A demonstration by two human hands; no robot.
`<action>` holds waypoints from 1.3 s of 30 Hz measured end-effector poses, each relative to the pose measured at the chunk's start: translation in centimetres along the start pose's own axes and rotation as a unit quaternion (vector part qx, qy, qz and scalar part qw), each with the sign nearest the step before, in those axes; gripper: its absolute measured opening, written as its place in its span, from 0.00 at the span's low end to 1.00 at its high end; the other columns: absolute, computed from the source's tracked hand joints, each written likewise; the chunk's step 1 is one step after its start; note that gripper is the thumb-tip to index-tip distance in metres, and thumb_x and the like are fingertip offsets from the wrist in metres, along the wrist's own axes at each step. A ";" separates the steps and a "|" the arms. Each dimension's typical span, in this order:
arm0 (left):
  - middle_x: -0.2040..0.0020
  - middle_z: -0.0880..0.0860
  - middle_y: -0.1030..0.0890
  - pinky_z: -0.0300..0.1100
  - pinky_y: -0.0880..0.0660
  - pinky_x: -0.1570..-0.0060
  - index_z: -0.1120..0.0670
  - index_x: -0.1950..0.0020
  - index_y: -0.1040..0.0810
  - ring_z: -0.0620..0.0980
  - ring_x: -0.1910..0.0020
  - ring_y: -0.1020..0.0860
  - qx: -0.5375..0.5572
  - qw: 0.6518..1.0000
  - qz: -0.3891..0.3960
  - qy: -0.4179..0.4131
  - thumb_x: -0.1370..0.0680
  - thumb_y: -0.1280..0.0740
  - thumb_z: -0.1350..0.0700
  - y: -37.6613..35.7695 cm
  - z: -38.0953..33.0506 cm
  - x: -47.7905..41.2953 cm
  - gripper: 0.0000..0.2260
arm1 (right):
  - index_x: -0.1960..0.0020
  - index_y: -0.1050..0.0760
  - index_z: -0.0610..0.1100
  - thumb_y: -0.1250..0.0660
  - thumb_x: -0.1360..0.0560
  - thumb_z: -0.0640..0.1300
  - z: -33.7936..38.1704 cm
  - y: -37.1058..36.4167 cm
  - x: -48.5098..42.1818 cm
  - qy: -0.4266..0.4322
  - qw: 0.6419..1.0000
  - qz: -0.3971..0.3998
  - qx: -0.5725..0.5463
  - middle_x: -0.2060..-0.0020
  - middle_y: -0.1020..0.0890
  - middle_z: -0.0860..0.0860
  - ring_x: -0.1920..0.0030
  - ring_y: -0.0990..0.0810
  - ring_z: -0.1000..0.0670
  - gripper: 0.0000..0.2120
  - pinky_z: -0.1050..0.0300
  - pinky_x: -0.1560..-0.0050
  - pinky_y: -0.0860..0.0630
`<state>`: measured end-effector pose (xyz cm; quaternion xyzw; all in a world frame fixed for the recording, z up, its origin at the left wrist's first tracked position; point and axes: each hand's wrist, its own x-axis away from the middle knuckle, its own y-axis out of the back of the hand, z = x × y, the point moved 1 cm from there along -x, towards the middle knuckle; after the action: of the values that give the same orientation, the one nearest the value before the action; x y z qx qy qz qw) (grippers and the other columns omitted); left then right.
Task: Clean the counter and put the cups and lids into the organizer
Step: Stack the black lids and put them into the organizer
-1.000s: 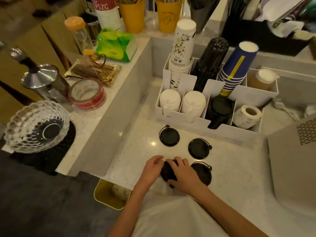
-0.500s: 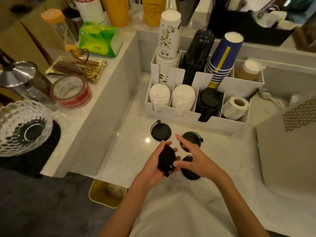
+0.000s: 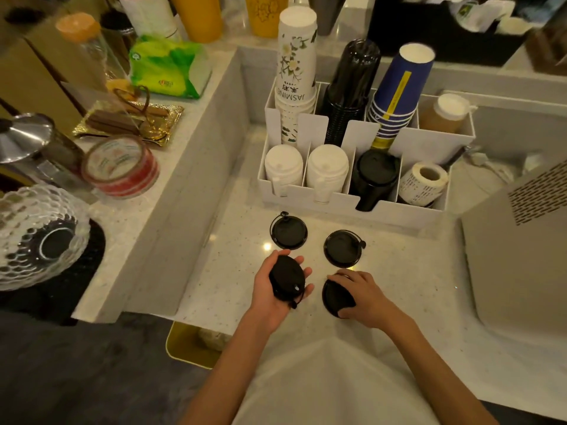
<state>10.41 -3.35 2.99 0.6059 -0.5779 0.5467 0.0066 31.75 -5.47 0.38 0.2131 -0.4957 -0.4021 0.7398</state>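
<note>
My left hand (image 3: 273,294) holds a black lid (image 3: 287,279) above the speckled counter (image 3: 408,280), fingers curled round its edge. My right hand (image 3: 363,297) grips a second black lid (image 3: 334,297) that lies on the counter near the front edge. Two more black lids lie loose: the left loose lid (image 3: 288,230) and the right loose lid (image 3: 343,248). Behind them stands the white organizer (image 3: 399,214). It holds stacks of white lids (image 3: 283,168), black lids (image 3: 376,176), jasmine cups (image 3: 296,65), black cups (image 3: 349,87) and blue cups (image 3: 399,93).
A label roll (image 3: 425,182) and a brown bottle (image 3: 443,113) sit in the organizer's right compartments. A grey machine (image 3: 521,256) stands at the right. The raised ledge on the left carries a tape roll (image 3: 121,165), glass bowl (image 3: 33,237), gold tray (image 3: 129,121) and tissue pack (image 3: 168,67).
My left hand lifted one black lid off the counter and keeps holding it. My right hand left that lid and moved right onto the lid beside it.
</note>
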 end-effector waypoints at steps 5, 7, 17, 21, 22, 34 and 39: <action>0.35 0.60 0.21 0.61 0.23 0.42 0.52 0.43 0.19 0.64 0.36 0.22 0.007 1.000 0.004 -0.015 0.25 0.30 0.46 0.4 -0.1 0.0 0.15 | 0.24 0.46 0.58 0.26 0.31 0.51 -0.4 -0.5 0.3 0.003 1.000 -0.002 0.028 0.25 0.45 0.52 0.27 0.49 0.46 0.43 0.46 0.28 0.39; 0.35 0.60 0.21 0.62 0.24 0.41 0.52 0.43 0.18 0.64 0.37 0.22 0.004 1.000 0.006 -0.026 0.27 0.28 0.46 0.1 -0.3 -0.1 0.16 | 0.23 0.48 0.57 0.25 0.31 0.50 0.0 -0.6 0.7 0.002 0.999 0.005 0.046 0.25 0.47 0.50 0.26 0.50 0.45 0.45 0.46 0.28 0.40; 0.32 0.52 0.23 0.54 0.23 0.38 0.48 0.31 0.26 0.55 0.35 0.22 -0.189 0.973 0.031 -0.131 0.24 0.50 0.32 -2.0 0.0 0.6 0.31 | 0.32 0.34 0.54 0.33 0.37 0.73 6.5 4.8 3.4 -0.034 0.959 -0.076 -0.273 0.46 0.23 0.58 0.51 0.20 0.57 0.40 0.66 0.60 0.25; 0.32 0.52 0.22 0.56 0.24 0.38 0.47 0.30 0.26 0.55 0.34 0.23 -0.208 0.968 0.045 -0.131 0.26 0.47 0.28 -2.8 0.3 0.8 0.33 | 0.38 0.33 0.54 0.39 0.43 0.80 9.4 5.0 3.0 -0.063 0.952 -0.077 -0.290 0.56 0.20 0.59 0.58 0.19 0.59 0.42 0.66 0.65 0.28; 0.32 0.53 0.23 0.54 0.23 0.40 0.48 0.30 0.26 0.56 0.34 0.23 -0.208 0.968 0.048 -0.129 0.25 0.47 0.29 -3.0 0.4 0.9 0.32 | 0.39 0.34 0.54 0.39 0.43 0.80 9.8 4.9 2.9 -0.068 0.950 -0.080 -0.293 0.57 0.20 0.58 0.59 0.19 0.59 0.41 0.66 0.66 0.29; 0.39 0.55 0.20 0.50 0.20 0.48 0.51 0.35 0.24 0.56 0.43 0.18 -0.242 0.957 0.077 -0.136 0.20 0.49 0.34 -2.9 1.1 1.4 0.27 | 0.46 0.34 0.47 0.42 0.34 0.76 10.2 4.5 2.8 -0.102 0.957 -0.058 -0.266 0.58 0.19 0.53 0.66 0.16 0.55 0.34 0.66 0.70 0.26; 0.42 0.50 0.19 0.47 0.19 0.54 0.49 0.39 0.22 0.52 0.45 0.18 -0.248 0.956 0.078 -0.135 0.19 0.50 0.36 -2.8 1.3 0.9 0.24 | 0.44 0.36 0.49 0.41 0.32 0.74 9.8 4.1 2.6 -0.068 0.958 -0.042 -0.276 0.54 0.22 0.54 0.59 0.19 0.56 0.31 0.67 0.67 0.28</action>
<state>13.01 -3.84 4.83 0.6067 -0.7360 0.2982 0.0358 24.93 -4.32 8.82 -0.0066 -0.4046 -0.5676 0.7170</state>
